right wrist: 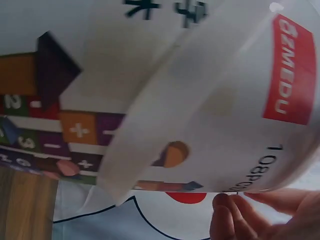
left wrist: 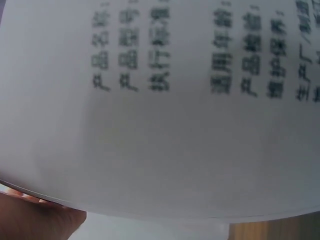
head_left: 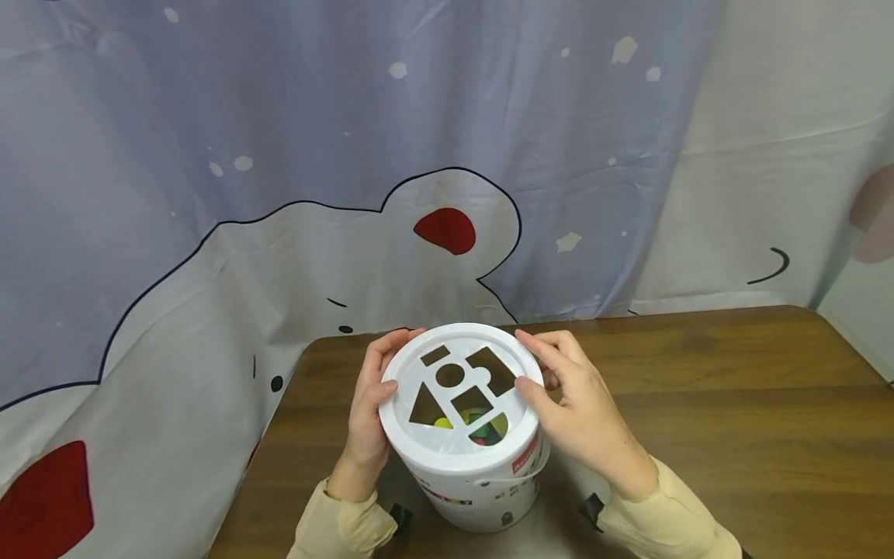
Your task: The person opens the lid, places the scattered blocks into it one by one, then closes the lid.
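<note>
A white bucket (head_left: pixel 482 505) stands upright with a white shape-sorter lid (head_left: pixel 442 398) on top. Cut-outs of several shapes pierce the lid, and through them coloured pieces show, among them a yellow one (head_left: pixel 442 423). My left hand (head_left: pixel 373 404) grips the lid's left rim, thumb on top and fingers round the far side. At the right rim my right hand (head_left: pixel 583 404) holds on, its thumb over the edge and some fingertips hidden. The left wrist view is filled by the printed bucket wall (left wrist: pixel 160 140). A white handle (right wrist: pixel 160 90) crosses the wall in the right wrist view.
The bucket is on a brown wooden table (head_left: pixel 733 419), near its front. Behind hangs a blue and white curtain (head_left: pixel 314 101) with a printed bear, meeting the table's back edge. Dark straps (head_left: pixel 592 508) show at both sleeve cuffs.
</note>
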Tool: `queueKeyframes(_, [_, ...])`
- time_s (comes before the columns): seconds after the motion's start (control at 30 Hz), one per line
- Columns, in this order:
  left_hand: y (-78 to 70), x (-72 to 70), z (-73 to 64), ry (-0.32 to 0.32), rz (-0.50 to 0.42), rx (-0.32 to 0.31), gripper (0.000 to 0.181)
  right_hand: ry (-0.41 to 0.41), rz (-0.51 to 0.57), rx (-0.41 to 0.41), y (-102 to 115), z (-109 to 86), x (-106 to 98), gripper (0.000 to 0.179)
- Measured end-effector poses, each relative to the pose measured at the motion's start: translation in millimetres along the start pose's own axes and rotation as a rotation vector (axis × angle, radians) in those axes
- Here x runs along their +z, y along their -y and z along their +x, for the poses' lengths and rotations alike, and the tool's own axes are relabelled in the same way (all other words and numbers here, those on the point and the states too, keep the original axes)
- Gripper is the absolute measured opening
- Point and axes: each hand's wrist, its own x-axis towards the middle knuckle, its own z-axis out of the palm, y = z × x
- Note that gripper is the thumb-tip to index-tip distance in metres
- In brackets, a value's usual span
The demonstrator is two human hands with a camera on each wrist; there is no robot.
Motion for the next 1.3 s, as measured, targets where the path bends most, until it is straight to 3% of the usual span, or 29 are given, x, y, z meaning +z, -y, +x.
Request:
queueKeyframes(0.27, [5.7, -2.4, 0.8, 0.101, 0.115, 0.020, 0.072, 0.081, -0.069, -0.128, -6, -4.1, 3, 0.066])
queueKeyframes(0.53, [13.5, -4.1, -0.8, 0.097, 0.171, 0.090, 0.070, 0.155, -0.110, -0.125, -9, -3.9, 0, 0.070])
queueKeyframes(0.87, [14.8, 7.5, -4.7, 0.113, 0.293, 0.017, 0.065, 0.206, -0.153, -0.084, -12, 3.3, -25, 0.073])
queueKeyframes(1.07, [16.7, 21.1, -7.9, 0.160, 0.258, -0.038, 0.073, 0.271, -0.190, -0.085, -13, 6.4, -47, 0.070])
queueKeyframes(1.3, [18.8, 36.9, -14.1, 0.137, 0.241, -0.065, 0.075, 0.327, -0.209, -0.094, -14, 6.1, -60, 0.064])
